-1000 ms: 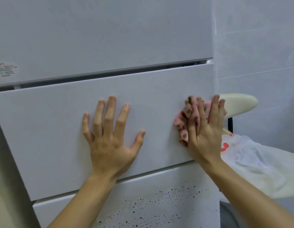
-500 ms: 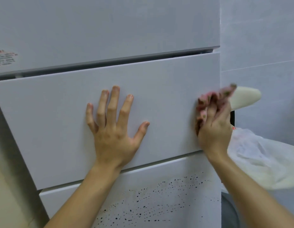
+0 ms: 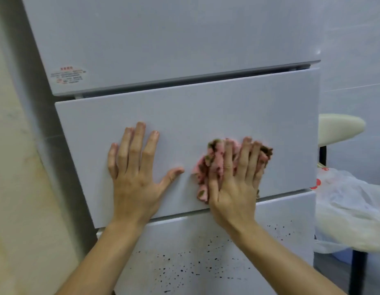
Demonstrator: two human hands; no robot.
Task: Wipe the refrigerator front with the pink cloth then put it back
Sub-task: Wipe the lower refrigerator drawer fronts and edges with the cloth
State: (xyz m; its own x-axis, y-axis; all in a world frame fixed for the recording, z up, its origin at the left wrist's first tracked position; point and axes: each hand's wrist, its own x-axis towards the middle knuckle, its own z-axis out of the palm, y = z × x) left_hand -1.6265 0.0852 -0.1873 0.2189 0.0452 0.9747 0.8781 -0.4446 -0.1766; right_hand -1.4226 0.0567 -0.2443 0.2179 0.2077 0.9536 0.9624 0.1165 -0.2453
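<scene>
The white refrigerator (image 3: pixel 206 107) fills the view, with an upper door, a middle drawer front and a lower drawer front speckled with dark spots. My left hand (image 3: pixel 136 173) lies flat on the middle drawer front, fingers straight and spread. Just to its right, my right hand (image 3: pixel 233 179) presses the crumpled pink cloth (image 3: pixel 214 160) with dark green marks flat against the same drawer front, fingers straight over it. Part of the cloth is hidden under that hand.
A red-lettered sticker (image 3: pixel 67 76) sits at the lower left of the upper door. Right of the refrigerator stand a cream stool seat (image 3: pixel 340 128) and a white plastic bag (image 3: pixel 351 209) with red print. A cream wall (image 3: pixel 16 188) borders the left side.
My right hand has slid the pink cloth left from the drawer's right edge toward its middle, and its fingers lie flat on it again. My left hand stays flat on the drawer. The camera view has shifted left.
</scene>
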